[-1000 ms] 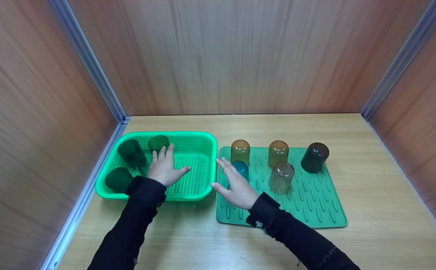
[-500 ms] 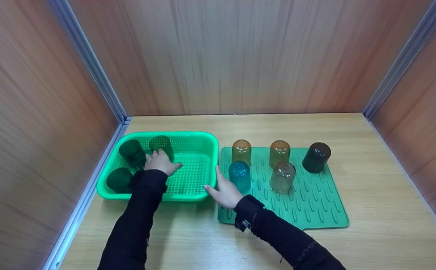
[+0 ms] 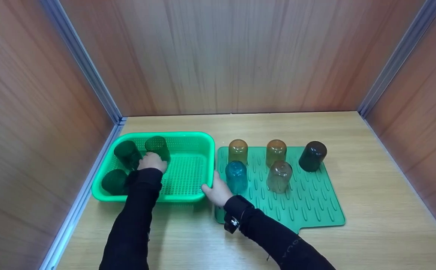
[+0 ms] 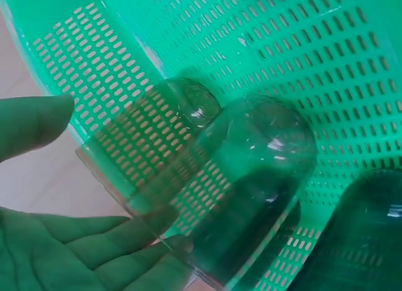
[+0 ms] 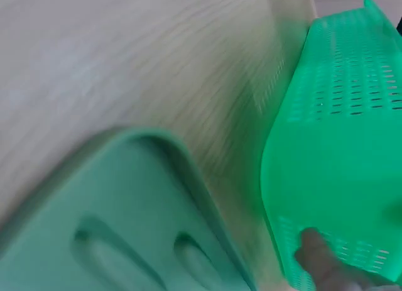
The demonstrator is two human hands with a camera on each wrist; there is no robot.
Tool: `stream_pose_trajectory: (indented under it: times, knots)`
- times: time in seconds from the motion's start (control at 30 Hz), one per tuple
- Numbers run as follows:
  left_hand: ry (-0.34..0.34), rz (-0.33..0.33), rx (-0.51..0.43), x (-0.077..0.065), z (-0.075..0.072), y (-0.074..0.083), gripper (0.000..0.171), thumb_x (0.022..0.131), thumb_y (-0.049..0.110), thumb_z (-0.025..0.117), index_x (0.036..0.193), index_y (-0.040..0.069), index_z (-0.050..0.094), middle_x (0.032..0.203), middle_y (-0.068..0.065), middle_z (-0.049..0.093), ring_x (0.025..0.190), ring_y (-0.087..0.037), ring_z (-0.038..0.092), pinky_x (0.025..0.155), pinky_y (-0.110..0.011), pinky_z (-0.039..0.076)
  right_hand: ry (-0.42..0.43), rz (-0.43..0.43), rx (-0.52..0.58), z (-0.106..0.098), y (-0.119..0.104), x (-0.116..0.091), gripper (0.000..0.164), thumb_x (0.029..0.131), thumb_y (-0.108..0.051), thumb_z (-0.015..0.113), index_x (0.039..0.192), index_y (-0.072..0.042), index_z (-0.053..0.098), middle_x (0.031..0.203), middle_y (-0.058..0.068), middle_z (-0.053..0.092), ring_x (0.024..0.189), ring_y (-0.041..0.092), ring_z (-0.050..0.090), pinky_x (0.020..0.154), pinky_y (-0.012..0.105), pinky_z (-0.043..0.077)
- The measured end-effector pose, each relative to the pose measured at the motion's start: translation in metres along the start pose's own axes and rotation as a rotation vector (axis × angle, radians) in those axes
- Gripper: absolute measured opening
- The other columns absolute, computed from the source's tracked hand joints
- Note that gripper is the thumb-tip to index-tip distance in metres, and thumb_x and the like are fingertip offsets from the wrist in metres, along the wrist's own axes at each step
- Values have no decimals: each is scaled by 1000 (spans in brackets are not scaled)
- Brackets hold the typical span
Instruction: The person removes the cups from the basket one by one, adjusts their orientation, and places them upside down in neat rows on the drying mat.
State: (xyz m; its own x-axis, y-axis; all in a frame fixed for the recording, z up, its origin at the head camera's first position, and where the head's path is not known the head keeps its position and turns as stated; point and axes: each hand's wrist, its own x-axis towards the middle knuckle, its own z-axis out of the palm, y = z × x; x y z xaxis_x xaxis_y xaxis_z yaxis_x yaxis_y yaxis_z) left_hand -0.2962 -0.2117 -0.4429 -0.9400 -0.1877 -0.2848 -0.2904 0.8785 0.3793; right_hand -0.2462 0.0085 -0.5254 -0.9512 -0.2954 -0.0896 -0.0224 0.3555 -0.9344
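My left hand [image 3: 152, 161] reaches down into the green perforated basket [image 3: 209, 150]. In the left wrist view its fingers [image 4: 125, 247] lie at the rim of a clear glass tumbler [image 4: 270, 134], the thumb standing apart from it. A second tinted tumbler [image 4: 182, 99] shows behind that one, with a dark green tumbler [image 4: 358, 241] at right. Seen from the head, tumblers [image 3: 127, 154] lie tilted at the basket's left. My right hand [image 3: 218, 190] spans the front right corner of the basket, thumb and fingers extended along the outside; the right wrist view is blurred there.
A green draining mat [image 3: 315, 202] lies right of the basket. Upside-down tumblers stand on it: two amber [image 3: 238, 152], a blue one [image 3: 236, 178], a clear one [image 3: 279, 177] and a dark one [image 3: 312, 156]. Wood-grain panels [image 3: 240, 56] enclose the table's back and sides.
My left hand has gone lower into the basket, among the tumblers. My right hand has moved left from over the mat to the basket's corner, uncovering the blue tumbler.
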Motion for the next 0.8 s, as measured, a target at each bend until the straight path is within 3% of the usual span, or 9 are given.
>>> stream_pose_trajectory:
  times: [0.1, 0.2, 0.37, 0.6, 0.8]
  knots:
    - [-5, 19, 3, 0, -2, -2, 38, 101, 23, 44, 120, -6, 59, 126, -31, 59, 113, -46, 56, 95, -52, 47, 35, 12, 39, 2, 0, 0, 59, 95, -8, 51, 148, 3, 25, 138, 25, 53, 121, 30, 58, 106, 43, 45]
    - [7, 16, 3, 1, -3, -4, 26, 100, 17, 47, 101, 0, 66, 111, -27, 66, 96, -39, 62, 85, -47, 48, 67, 20, 45, 4, -1, -1, 57, 94, -7, 53, 145, 5, 29, 135, 27, 53, 120, 31, 58, 105, 44, 45]
    - [24, -8, 19, 0, -4, -7, 27, 97, 10, 46, 109, -3, 67, 118, -30, 64, 102, -41, 62, 92, -51, 48, 68, 56, 56, 6, -1, -1, 57, 94, -9, 53, 144, 5, 31, 136, 26, 53, 121, 29, 57, 105, 42, 45]
    - [-29, 7, 39, -1, -5, -9, 31, 99, 9, 42, 113, -5, 65, 121, -32, 62, 107, -43, 60, 97, -53, 46, 60, 89, 65, 8, -1, -1, 58, 94, -10, 52, 146, 2, 30, 139, 24, 52, 125, 28, 56, 108, 42, 43]
    - [-20, 0, 53, 3, -6, -6, 33, 98, 12, 44, 117, -6, 64, 124, -32, 61, 113, -46, 58, 98, -55, 46, 97, 75, 49, 8, -2, -1, 52, 94, -11, 53, 140, 5, 36, 132, 25, 56, 114, 26, 59, 103, 42, 47]
